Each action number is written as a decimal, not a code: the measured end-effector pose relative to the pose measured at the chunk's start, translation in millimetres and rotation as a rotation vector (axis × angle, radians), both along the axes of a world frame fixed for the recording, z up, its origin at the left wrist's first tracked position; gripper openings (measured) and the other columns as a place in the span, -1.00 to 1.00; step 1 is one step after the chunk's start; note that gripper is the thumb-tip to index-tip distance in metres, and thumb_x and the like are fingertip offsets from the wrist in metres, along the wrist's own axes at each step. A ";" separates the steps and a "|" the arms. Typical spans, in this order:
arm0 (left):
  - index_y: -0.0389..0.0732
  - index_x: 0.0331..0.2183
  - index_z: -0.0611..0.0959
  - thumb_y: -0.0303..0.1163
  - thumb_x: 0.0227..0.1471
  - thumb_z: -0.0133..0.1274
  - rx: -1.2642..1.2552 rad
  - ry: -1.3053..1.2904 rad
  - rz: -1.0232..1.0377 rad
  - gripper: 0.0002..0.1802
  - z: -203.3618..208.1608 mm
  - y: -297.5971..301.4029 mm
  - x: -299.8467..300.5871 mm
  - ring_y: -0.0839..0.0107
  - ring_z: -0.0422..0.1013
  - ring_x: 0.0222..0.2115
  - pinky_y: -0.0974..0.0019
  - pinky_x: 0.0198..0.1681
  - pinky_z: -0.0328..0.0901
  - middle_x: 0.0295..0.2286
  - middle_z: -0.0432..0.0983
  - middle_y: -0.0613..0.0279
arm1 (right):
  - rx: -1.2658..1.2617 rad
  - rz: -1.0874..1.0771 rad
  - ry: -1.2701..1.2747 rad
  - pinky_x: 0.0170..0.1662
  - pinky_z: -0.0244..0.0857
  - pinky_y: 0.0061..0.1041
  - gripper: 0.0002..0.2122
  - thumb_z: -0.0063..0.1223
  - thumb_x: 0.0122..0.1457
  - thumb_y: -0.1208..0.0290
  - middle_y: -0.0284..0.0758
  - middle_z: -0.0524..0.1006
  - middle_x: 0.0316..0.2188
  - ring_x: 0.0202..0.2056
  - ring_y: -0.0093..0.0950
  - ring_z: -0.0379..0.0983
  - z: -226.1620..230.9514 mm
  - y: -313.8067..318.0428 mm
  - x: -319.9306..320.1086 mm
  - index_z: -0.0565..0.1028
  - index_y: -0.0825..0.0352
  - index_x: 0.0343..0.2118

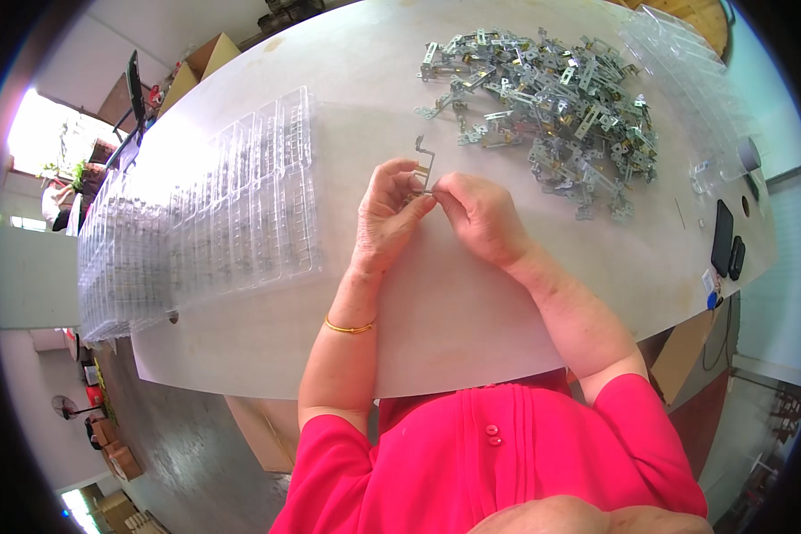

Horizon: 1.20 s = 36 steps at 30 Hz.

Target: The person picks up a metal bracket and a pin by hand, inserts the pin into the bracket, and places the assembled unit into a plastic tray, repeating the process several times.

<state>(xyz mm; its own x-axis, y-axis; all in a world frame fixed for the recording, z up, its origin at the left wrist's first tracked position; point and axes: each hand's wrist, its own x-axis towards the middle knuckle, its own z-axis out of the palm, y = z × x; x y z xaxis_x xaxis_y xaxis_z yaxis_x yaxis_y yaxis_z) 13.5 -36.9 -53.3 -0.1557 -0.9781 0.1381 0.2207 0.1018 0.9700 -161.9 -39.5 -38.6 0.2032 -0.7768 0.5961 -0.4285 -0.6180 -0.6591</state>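
Observation:
A small bent metal bracket (430, 161) rises from between my fingers over the middle of the table. My left hand (388, 210) is closed around its lower part, thumb pressed toward the fingertips. My right hand (480, 214) pinches at the same spot from the right, its fingertips meeting those of the left. The bracket's lower end is hidden by the fingers. Beyond my right hand lies a large heap of similar metal brackets (568, 93), silvery with some brass-coloured parts.
Clear plastic trays (245, 200) are laid out and stacked on the left. More clear plastic trays (685, 80) lie at the far right. A black phone (723, 237), a small black object (737, 258) and a clear cup-like container (725, 169) sit near the table's right edge.

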 end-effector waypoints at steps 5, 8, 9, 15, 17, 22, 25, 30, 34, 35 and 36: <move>-0.21 0.06 0.47 -0.61 0.11 0.13 0.081 -0.044 0.098 -0.54 8.3 2.4 0.3 0.62 0.38 -0.32 0.50 -0.18 0.32 -0.32 0.46 0.41 | 0.129 -0.015 -0.020 -0.41 0.34 -0.31 -0.93 0.12 0.22 0.53 -0.20 0.53 -0.49 -0.47 -0.21 0.50 -0.7 2.6 -0.7 0.45 0.30 -0.32; -0.26 0.05 0.48 -0.52 0.15 0.11 0.146 -0.010 0.078 -0.58 16.6 2.7 1.9 0.59 0.40 -0.35 0.52 -0.23 0.30 -0.33 0.50 0.35 | 0.323 -0.062 -0.133 -0.40 0.38 -0.41 -0.96 0.09 0.29 0.48 -0.28 0.57 -0.45 -0.46 -0.37 0.54 -7.9 -0.3 -4.3 0.47 0.28 -0.29; -0.29 0.05 0.47 -0.46 0.16 0.12 0.152 -0.009 0.038 -0.58 18.8 3.4 4.2 0.56 0.41 -0.36 0.53 -0.26 0.28 -0.32 0.52 0.31 | 0.419 -0.006 -0.319 -0.38 0.40 -0.47 -0.95 0.07 0.32 0.45 -0.33 0.58 -0.42 -0.43 -0.46 0.54 -10.2 -2.5 -2.8 0.48 0.28 -0.26; -0.36 0.03 0.48 -0.47 0.12 0.14 0.296 0.025 -0.189 -0.56 20.5 5.0 5.2 0.50 0.43 -0.41 0.46 -0.32 0.30 -0.37 0.54 0.26 | 0.542 0.165 -0.771 -0.25 0.45 -0.56 -0.91 0.04 0.35 0.40 -0.42 0.60 -0.32 -0.32 -0.62 0.52 -9.3 -10.4 -4.4 0.51 0.29 -0.20; -0.38 0.03 0.48 -0.49 0.10 0.15 0.315 0.026 -0.191 -0.55 24.6 6.1 2.9 0.50 0.43 -0.40 0.44 -0.30 0.32 -0.38 0.53 0.25 | 0.584 0.191 -0.770 -0.23 0.45 -0.56 -0.90 0.05 0.35 0.40 -0.40 0.60 -0.31 -0.31 -0.61 0.52 -9.1 -10.9 -6.8 0.51 0.30 -0.19; -0.32 -0.10 0.53 -0.46 0.09 0.19 0.287 -0.009 -0.091 -0.67 28.7 6.1 -3.6 0.51 0.44 -0.39 0.41 -0.28 0.35 -0.40 0.53 0.28 | 0.541 0.110 -0.700 -0.21 0.46 -0.58 -0.89 0.07 0.34 0.41 -0.39 0.60 -0.32 -0.32 -0.61 0.52 -11.5 -12.4 -7.4 0.53 0.32 -0.20; -0.28 -0.20 0.55 -0.46 0.07 0.22 0.031 -0.397 0.081 -0.74 22.9 7.9 -2.6 0.52 0.46 -0.39 0.41 -0.27 0.36 -0.39 0.54 0.32 | 0.576 0.146 -0.792 -0.21 0.47 -0.58 -0.89 0.08 0.33 0.42 -0.41 0.59 -0.33 -0.33 -0.62 0.52 -13.7 -13.8 -0.3 0.53 0.33 -0.19; -0.26 -0.25 0.59 -0.47 -0.01 0.27 -0.421 -0.718 0.288 -0.75 13.3 10.4 -11.6 0.33 0.53 -0.41 0.33 -0.24 0.39 -0.42 0.59 0.17 | 0.584 0.074 -0.699 -0.18 0.49 -0.57 -0.90 0.08 0.33 0.44 -0.40 0.59 -0.30 -0.32 -0.62 0.52 -10.6 -12.3 -0.6 0.54 0.33 -0.18; -0.25 -0.26 0.58 -0.44 0.00 0.25 -0.527 -0.776 0.275 -0.76 14.9 9.5 -20.6 0.14 0.53 -0.42 0.18 -0.24 0.38 -0.43 0.58 0.10 | 0.580 0.057 -0.680 -0.16 0.50 -0.56 -0.89 0.06 0.34 0.42 -0.38 0.60 -0.26 -0.30 -0.61 0.53 -20.2 -12.9 -11.1 0.54 0.32 -0.18; -0.25 -0.27 0.58 -0.45 0.02 0.23 -0.535 -0.800 0.280 -0.79 11.4 10.2 -19.2 0.12 0.52 -0.42 0.16 -0.25 0.37 -0.44 0.57 0.08 | 0.576 0.083 -0.710 -0.17 0.50 -0.56 -0.89 0.05 0.35 0.42 -0.38 0.59 -0.24 -0.28 -0.59 0.53 -22.5 -13.1 -10.2 0.54 0.32 -0.17; -0.24 -0.28 0.57 -0.45 0.03 0.21 -0.544 -0.819 0.280 -0.81 11.2 10.3 -17.8 0.09 0.51 -0.42 0.13 -0.26 0.36 -0.45 0.56 0.07 | 0.572 0.104 -0.739 -0.18 0.50 -0.56 -0.89 0.04 0.35 0.42 -0.38 0.59 -0.21 -0.25 -0.58 0.52 -20.7 -12.2 -6.2 0.54 0.32 -0.17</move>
